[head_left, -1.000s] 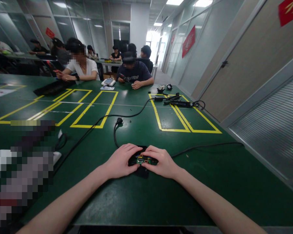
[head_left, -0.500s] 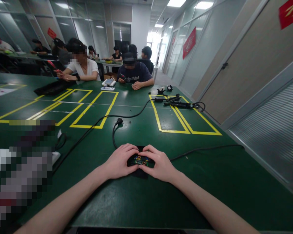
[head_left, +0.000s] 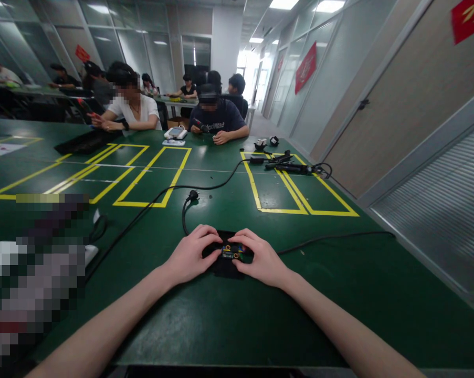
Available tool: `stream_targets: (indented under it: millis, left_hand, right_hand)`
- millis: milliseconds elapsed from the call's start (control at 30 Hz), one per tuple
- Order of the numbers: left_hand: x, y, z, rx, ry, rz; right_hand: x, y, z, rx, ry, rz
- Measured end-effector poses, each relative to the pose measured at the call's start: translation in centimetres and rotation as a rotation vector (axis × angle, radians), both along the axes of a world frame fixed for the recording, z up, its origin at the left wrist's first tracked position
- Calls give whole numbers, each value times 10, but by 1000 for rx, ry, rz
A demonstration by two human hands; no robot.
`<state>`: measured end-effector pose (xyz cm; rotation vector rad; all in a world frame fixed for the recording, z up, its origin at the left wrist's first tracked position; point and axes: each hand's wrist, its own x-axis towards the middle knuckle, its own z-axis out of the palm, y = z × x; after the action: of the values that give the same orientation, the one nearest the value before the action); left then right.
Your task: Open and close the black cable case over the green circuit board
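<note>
A small green circuit board [head_left: 228, 255] with copper-coloured coils, blue and yellow parts lies between my hands. Beneath it is a flat black piece [head_left: 229, 271], perhaps a casing, partly covered by my fingers. My left hand [head_left: 191, 254] is curled, with thumb and fingertips pinching the board's left end. At the opposite end my right hand [head_left: 262, 258] bends round the board, its thumb and fingers on the near and far edges. The exact contact of the fingertips is partly hidden.
A black cable with a plug [head_left: 193, 196] lies beyond my left hand. Another black cable [head_left: 331, 239] runs off to the right. Black tools with cords [head_left: 295, 167] rest at the far right. Two people [head_left: 217, 118] sit across the green table [head_left: 181, 325], and yellow tape [head_left: 284, 211] marks rectangles.
Both hands have shifted slightly away from me, and the fingertips are farther apart. More of the board and of the black piece beneath now shows.
</note>
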<state>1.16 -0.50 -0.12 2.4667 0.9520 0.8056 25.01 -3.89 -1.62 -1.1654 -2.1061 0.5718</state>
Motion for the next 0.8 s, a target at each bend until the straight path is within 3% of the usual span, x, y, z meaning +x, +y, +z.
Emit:
stream_targets:
  millis: [133,333,800]
  left_hand:
    - [-2,2,1,-24,58,33]
    - [0,-3,8,-96,180,-14]
    - [4,0,6,-57,209,38]
  right_hand:
    - [6,3,0,-14,0,7]
    - [8,5,-4,44,-16,89]
    - [6,4,-2,74,-88,73]
